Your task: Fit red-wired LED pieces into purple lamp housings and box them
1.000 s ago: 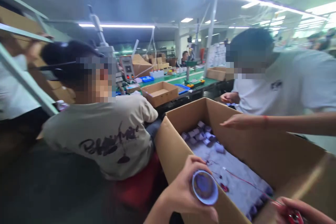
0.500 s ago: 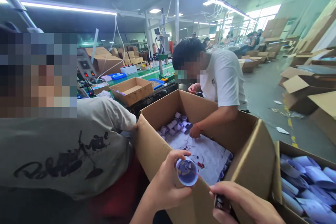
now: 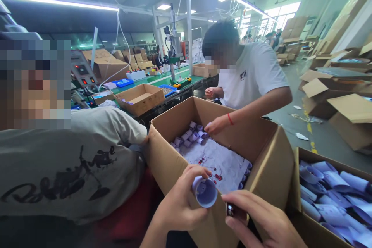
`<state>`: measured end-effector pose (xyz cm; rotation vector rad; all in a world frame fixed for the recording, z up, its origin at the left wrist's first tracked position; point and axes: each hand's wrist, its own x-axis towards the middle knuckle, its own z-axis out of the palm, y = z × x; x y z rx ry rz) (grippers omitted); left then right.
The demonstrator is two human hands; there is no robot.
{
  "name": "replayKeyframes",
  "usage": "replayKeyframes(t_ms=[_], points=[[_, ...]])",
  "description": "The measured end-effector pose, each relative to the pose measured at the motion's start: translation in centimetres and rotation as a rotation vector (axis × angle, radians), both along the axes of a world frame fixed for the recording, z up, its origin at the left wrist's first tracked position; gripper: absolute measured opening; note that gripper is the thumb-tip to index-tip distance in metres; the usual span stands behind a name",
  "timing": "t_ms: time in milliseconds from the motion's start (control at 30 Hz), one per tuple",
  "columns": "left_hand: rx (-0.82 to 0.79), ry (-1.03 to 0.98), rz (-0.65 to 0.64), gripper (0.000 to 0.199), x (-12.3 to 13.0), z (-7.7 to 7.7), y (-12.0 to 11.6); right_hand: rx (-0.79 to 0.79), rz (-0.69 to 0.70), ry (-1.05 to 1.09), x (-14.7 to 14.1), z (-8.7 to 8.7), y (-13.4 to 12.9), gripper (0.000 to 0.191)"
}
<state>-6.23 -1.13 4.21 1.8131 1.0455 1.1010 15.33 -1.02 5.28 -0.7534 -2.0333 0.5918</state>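
Observation:
My left hand (image 3: 178, 205) is closed around a pale purple plastic cup (image 3: 207, 194), its open end turned toward me. Small holes show in the cup's inner end. Close to its right side, my right hand (image 3: 261, 217) pinches a small shiny dark part (image 3: 231, 210), silver at one end; its exact kind is unclear. A thin wire runs from the fingertips toward the cup's rim. Both hands are above the near side of a large cardboard box (image 3: 167, 155). Inside, small red wired parts (image 3: 217, 177) lie on a white sheet (image 3: 200, 157).
Purple cups (image 3: 188, 135) are grouped in the box's far left corner. A co-worker's hand (image 3: 216, 124) reaches in there. Another person (image 3: 72, 170) sits at left. A second carton (image 3: 295, 186) full of purple cylinders stands at right. Behind is a green bench (image 3: 158, 82).
My right hand has drawn the dark part slightly left, closer to the cup; less wire shows. The co-worker's hand has moved from the sheet toward the grouped cups. The view has shifted a little.

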Motion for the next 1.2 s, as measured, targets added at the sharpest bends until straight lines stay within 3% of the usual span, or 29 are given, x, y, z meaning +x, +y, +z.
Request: replayKeyframes(t_ms=[133,267,500,833,1200], points=[[-0.030,0.023,-0.041,0.059,0.1,0.3,0.2,0.044,0.024,-0.045,-0.2,-0.3,0.2,0.037],[-0.043,0.020,-0.091,0.056,0.1,0.4,0.5,0.046,0.137,-0.028,-0.4,-0.1,0.3,0.044],[-0.038,-0.011,-0.118,0.056,0.0,-0.2,0.4,0.189,0.130,-0.020,-0.6,-0.1,0.7,0.033],[0.027,-0.066,-0.116,0.072,1.3,-0.3,-0.1,0.337,-0.233,-0.296,-1.4,-2.0,0.6,0.029],[0.103,-0.171,-0.114,0.069,1.6,-0.6,-0.1,0.231,-0.208,-0.248,-1.4,-1.5,0.5,0.026]])
